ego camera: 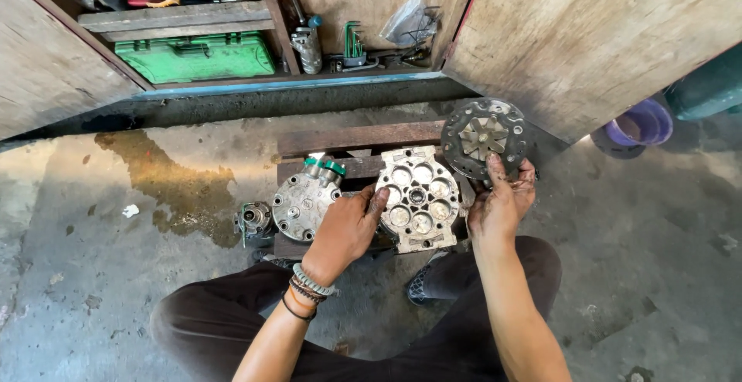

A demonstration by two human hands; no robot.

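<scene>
Grey cast-metal cylinder block (417, 198) steadied by the gripping left hand (348, 227); right hand (501, 200) pinches a round dark valve plate (485, 139); capped round housing (304, 203) lies alongside.

left hand (349, 226): palm down, fingers curled | right hand (501, 200): raised, fingers pinched, greasy

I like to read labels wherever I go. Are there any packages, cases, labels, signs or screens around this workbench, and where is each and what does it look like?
No signs, screens or readable labels show.
Green plastic case: flat, rectangular, lying on the lower shelf of the open wooden cabinet, upper left.
Clear plastic bag: crumpled, hanging inside the cabinet at top centre.
Purple tub: round, on the floor at right.
</scene>
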